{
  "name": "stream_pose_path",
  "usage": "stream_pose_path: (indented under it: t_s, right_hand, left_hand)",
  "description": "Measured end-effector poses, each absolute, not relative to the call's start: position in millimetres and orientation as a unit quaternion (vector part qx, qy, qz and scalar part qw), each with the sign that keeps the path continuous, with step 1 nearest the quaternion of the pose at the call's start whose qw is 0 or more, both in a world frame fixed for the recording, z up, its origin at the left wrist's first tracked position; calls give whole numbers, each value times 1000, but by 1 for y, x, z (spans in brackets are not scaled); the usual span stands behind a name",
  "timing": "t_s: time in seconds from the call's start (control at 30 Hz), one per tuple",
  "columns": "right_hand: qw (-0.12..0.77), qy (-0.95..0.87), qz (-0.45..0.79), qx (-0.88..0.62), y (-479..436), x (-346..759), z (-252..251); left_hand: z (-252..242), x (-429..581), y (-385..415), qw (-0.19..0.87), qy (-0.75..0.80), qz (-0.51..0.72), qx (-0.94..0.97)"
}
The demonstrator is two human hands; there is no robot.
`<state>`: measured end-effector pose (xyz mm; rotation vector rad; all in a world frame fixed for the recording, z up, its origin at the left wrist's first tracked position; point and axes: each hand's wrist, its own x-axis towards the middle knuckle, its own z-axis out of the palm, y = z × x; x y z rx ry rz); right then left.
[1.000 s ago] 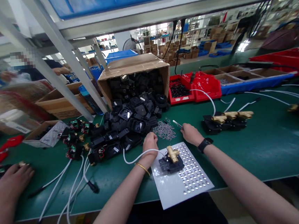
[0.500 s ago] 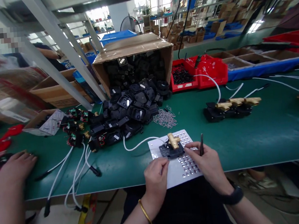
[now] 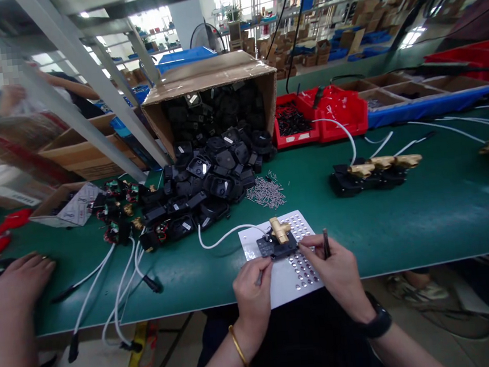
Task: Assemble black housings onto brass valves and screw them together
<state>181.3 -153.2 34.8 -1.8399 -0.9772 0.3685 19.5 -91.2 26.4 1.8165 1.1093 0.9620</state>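
Note:
A black plastic valve housing (image 3: 271, 246) with a brass pipe fitting (image 3: 280, 230) on top and a white cable (image 3: 224, 240) lies on a white sheet (image 3: 281, 289) with rows of small shiny round dots (image 3: 306, 273). My left hand (image 3: 253, 291) is closed in a pinch at the housing's near left corner. A small grey bit shows between its fingers, too small to name. At the housing's right edge are the thumb and fingertips of my right hand (image 3: 337, 269). Dark, slim tweezers (image 3: 326, 243) are held in that hand, pointing upward.
Small metal screws (image 3: 266, 191) lie in a pile beyond the sheet. Black housings (image 3: 210, 178) spill from a cardboard box (image 3: 213, 75). Red bins (image 3: 295, 125) stand behind. Brass-fitted units (image 3: 370, 175) sit to the right. A co-worker's hand (image 3: 24, 283) rests at the left.
The whole view has shifted slightly. Both my hands stay at the housing, and the tweezers in my right hand now lean a little differently.

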Motion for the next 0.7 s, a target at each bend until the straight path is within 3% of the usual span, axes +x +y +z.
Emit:
stream_pose_path:
  t_s: [0.3,0.53,0.7]
  right_hand:
    - [414,-531,80,-735,-150,182,37]
    - [415,-575,82,-700,-166,190,25]
    - [343,-621,186,-680,-140,202,43]
  left_hand:
    - [28,26,-90,407,437,375,709]
    - [31,20,-95,408,437,400,695]
    - [31,17,-94,383,428,431,696]
